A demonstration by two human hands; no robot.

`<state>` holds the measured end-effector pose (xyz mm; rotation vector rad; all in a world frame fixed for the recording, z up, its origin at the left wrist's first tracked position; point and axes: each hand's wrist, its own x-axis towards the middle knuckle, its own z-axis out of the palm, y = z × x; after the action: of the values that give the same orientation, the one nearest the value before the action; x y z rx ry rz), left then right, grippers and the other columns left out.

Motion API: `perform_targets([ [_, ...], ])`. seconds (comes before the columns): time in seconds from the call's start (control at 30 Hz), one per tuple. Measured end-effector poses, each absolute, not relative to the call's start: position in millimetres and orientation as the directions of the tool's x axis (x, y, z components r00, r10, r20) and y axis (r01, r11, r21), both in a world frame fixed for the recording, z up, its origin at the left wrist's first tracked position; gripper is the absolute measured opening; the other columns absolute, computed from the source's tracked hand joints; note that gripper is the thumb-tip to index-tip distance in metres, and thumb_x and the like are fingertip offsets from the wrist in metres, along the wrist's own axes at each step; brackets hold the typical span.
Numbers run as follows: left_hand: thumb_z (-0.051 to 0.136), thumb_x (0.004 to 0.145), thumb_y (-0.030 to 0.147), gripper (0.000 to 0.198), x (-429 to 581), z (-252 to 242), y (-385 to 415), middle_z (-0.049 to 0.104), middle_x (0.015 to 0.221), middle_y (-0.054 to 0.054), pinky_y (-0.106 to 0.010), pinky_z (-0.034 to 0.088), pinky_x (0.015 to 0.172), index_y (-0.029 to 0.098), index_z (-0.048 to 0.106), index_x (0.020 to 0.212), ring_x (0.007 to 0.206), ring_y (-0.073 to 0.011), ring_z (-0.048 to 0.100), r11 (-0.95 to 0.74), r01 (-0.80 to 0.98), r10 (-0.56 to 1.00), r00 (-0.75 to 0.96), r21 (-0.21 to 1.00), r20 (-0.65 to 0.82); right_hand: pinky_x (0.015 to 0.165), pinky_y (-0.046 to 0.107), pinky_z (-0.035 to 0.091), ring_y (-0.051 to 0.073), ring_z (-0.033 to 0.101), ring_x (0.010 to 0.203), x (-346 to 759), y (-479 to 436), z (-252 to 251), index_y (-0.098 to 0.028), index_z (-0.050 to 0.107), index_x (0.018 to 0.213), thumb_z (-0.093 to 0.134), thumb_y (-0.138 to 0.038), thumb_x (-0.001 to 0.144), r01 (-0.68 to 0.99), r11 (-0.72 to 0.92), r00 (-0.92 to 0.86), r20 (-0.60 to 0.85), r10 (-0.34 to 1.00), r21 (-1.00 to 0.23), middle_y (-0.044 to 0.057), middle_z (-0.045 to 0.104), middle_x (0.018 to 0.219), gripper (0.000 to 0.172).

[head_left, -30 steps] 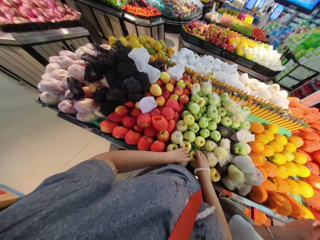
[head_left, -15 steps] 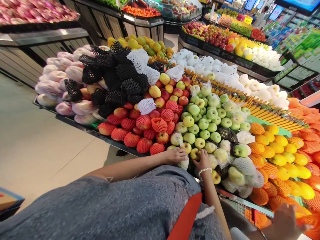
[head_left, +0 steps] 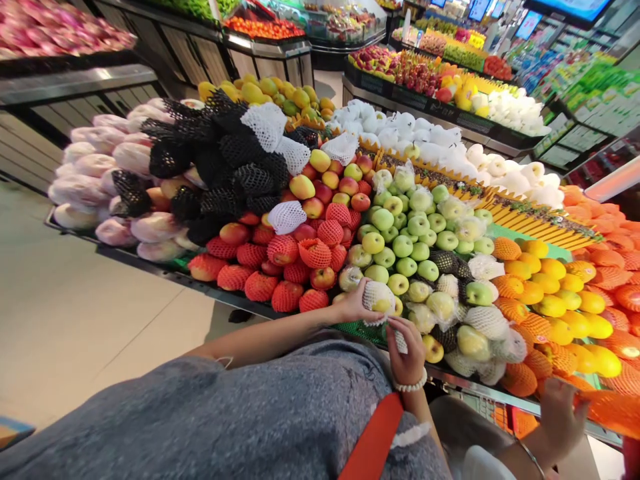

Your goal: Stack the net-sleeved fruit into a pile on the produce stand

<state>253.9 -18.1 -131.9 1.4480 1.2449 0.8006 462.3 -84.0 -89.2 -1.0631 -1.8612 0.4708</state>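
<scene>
Apple in white foam net point(head_left: 379, 297): one, held near front edge of display stand point(head_left: 150, 269).
Left hand point(head_left: 355, 304) closed round it; right hand point(head_left: 409, 353) curled, fingertips at net's lower rim, grip uncertain. Risk: loosened hold could drop fruit over that edge; hard tug could tear net. Brands, labels: none legible; screens point(head_left: 528, 25) too small to read.

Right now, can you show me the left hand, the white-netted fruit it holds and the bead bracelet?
Left hand point(head_left: 355, 304): head view, back of the hand.
White-netted fruit point(head_left: 377, 295): head view, on its net.
Bead bracelet point(head_left: 411, 388): head view, on its beads.
</scene>
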Motion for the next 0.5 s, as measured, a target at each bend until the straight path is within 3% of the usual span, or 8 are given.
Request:
perform_targets([
  [0.1, 0.096, 0.061, 0.029, 0.106, 273, -136, -23, 0.06, 0.14, -0.014, -0.043, 0.054, 0.111, 0.023, 0.039, 0.151, 0.132, -0.0315, 0.06, 0.139, 0.14, 0.945, 0.278, 0.98, -0.173, 0.091, 0.041, 0.065, 0.024, 0.077, 0.104, 453, -89, -83, -0.024, 0.078, 0.115, 0.061, -0.022, 0.103, 0.537, 0.574, -0.238, 0.542, 0.806, -0.618, 0.01, 0.081, 0.11, 0.021],
  [0.2, 0.096, 0.061, 0.023, 0.109, 280, -134, -29, 0.061, 0.142, -0.014, -0.045, 0.05, 0.116, 0.023, 0.04, 0.154, 0.134, -0.0309, 0.059, 0.156, 0.062, 0.938, 0.304, 0.986, -0.167, 0.083, 0.04, 0.067, 0.024, 0.078, 0.094, 454, -89, -97, -0.02, 0.078, 0.115, 0.065, -0.032, 0.102, 0.619, 0.44, -0.075, 0.509, 0.858, -0.651, 0.012, 0.081, 0.104, 0.021],
  [0.33, 0.094, 0.064, 0.022, 0.104, 275, -125, -35, 0.058, 0.149, -0.016, -0.047, 0.049, 0.119, 0.022, 0.043, 0.155, 0.137, -0.0321, 0.058, 0.046, 0.038, 0.916, 0.396, 0.998, -0.057, 0.07, 0.039, 0.067, 0.025, 0.076, 0.081, 460, -90, -123, -0.014, 0.073, 0.127, 0.074, -0.054, 0.093, 0.562, 0.249, 0.022, 0.315, 0.949, -0.789, 0.015, 0.08, 0.1, 0.053],
  [0.5, 0.073, 0.078, 0.01, 0.091, 258, -110, -34, 0.048, 0.166, -0.015, -0.05, 0.036, 0.13, 0.022, 0.042, 0.163, 0.153, -0.0321, 0.048, -0.197, 0.144, 0.76, 0.648, 0.97, 0.058, 0.087, 0.047, 0.066, 0.031, 0.075, 0.099, 462, -91, -138, -0.014, 0.071, 0.125, 0.092, -0.067, 0.064, 0.41, 0.075, 0.133, 0.141, 0.981, -0.909, 0.018, 0.078, 0.114, 0.084],
])
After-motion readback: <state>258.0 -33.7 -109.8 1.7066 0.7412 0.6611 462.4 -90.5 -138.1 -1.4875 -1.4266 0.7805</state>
